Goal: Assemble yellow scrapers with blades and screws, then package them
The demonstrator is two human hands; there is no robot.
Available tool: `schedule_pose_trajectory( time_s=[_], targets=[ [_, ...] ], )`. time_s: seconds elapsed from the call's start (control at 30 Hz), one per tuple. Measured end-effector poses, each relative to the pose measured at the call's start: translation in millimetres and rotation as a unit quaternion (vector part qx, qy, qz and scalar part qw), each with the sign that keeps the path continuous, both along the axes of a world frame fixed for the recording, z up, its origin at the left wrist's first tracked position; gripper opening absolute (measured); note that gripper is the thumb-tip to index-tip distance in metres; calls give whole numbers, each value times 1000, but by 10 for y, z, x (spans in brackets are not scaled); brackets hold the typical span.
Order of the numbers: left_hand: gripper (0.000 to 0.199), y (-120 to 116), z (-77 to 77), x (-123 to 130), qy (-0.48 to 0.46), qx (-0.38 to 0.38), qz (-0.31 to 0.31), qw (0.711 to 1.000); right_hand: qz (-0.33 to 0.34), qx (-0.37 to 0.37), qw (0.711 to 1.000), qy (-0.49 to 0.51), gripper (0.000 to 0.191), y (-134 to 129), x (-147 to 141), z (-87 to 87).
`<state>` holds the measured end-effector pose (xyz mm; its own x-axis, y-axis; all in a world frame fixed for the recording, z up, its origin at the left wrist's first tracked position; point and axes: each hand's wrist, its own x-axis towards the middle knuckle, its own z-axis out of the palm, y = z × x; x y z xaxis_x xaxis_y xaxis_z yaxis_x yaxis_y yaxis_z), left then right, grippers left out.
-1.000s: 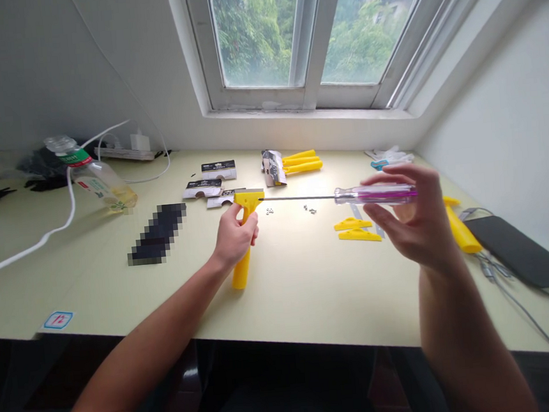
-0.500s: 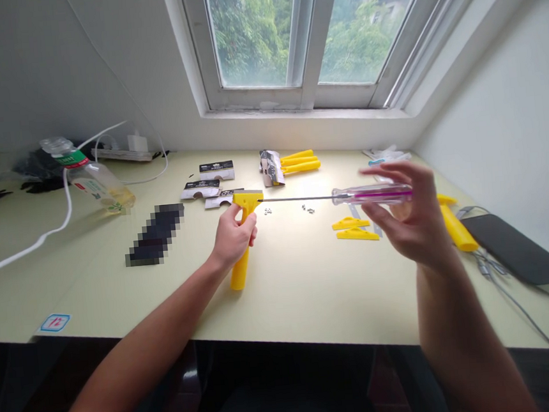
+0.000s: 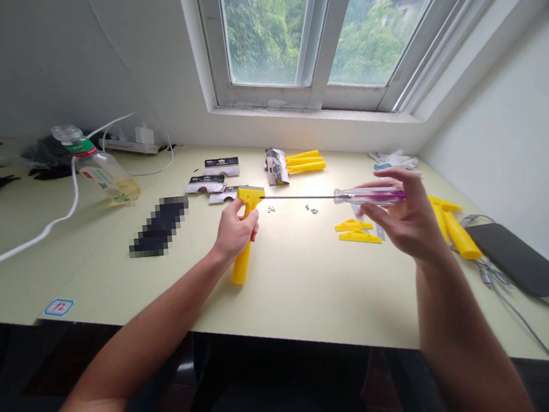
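Note:
My left hand is closed around the neck of a yellow scraper, its head up and its handle slanting down toward me. A metal blade edge shows along the top of the head. My right hand grips the clear, purple-cored handle of a screwdriver, held level. The screwdriver's long shaft runs left, and its tip meets the side of the scraper's head. Below the shaft lie small screws in two little groups. Two yellow blade covers rest near my right hand, beside flat grey blades.
Black-and-white card packages and several yellow handles lie toward the window. A tilted bottle, white cable and pixelated dark object are left. At right are more yellow scrapers, a dark flat pad and cables.
The view has tilted and shifted slightly. My right hand's fingers have closed in more on the screwdriver handle. The tip stays at the scraper's head, and my left hand keeps its hold.

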<state>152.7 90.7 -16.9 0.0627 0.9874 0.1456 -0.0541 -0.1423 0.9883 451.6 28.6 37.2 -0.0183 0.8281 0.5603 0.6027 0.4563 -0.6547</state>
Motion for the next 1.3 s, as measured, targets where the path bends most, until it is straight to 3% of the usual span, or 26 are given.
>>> schedule_pose_trajectory(
  time_s=[0.07, 0.2, 0.37, 0.47, 0.53, 0.6, 0.73, 0.83, 0.93, 1.0, 1.1, 1.2, 1.3],
  targets=[
    [21, -1, 4, -5, 0, -1, -1, 1000, -11, -17, 1000, 22, 51, 3, -17, -7],
    [21, 6, 11, -10, -9, -1, 4, 1000, 23, 12, 1000, 17, 71, -12, -44, 6],
    [21, 46, 18, -19, -23, -13, -7, 1000, -15, -15, 1000, -12, 44, -17, -33, 10],
    [22, 72, 56, -40, -28, -14, 26, 999, 5, -15, 998, 60, 35, 15, -32, -3],
    [27, 82, 104, -64, -53, -18, 53, 997, -19, 1, 994, 110, 30, 49, -43, -18],
    [37, 79, 165, -95, -104, -28, 43, 993, -36, -7, 989, 147, 26, 84, -64, -43],
    [45, 27, 265, -136, -183, -60, -73, 979, 38, -110, 981, 153, 32, 132, -149, -125],
    [40, -32, 286, -131, -197, -61, -134, 969, 79, -188, 975, 91, 35, 123, -233, -167],
    [31, -69, 276, -119, -194, -47, -162, 966, 84, -246, 965, -46, 28, 89, -280, -152],
    [23, -75, 262, -120, -190, -35, -173, 966, 118, -300, 939, -118, 25, 68, -274, -116],
    [17, -72, 241, -127, -179, -25, -171, 969, 157, -342, 919, -115, 32, 55, -227, -58],
    [17, -78, 223, -119, -157, -20, -172, 972, 89, -266, 960, 0, 41, 49, -192, -40],
    [19, -95, 202, -88, -120, -24, -182, 976, -6, -116, 990, 83, 44, 9, -218, -45]
  ],
)
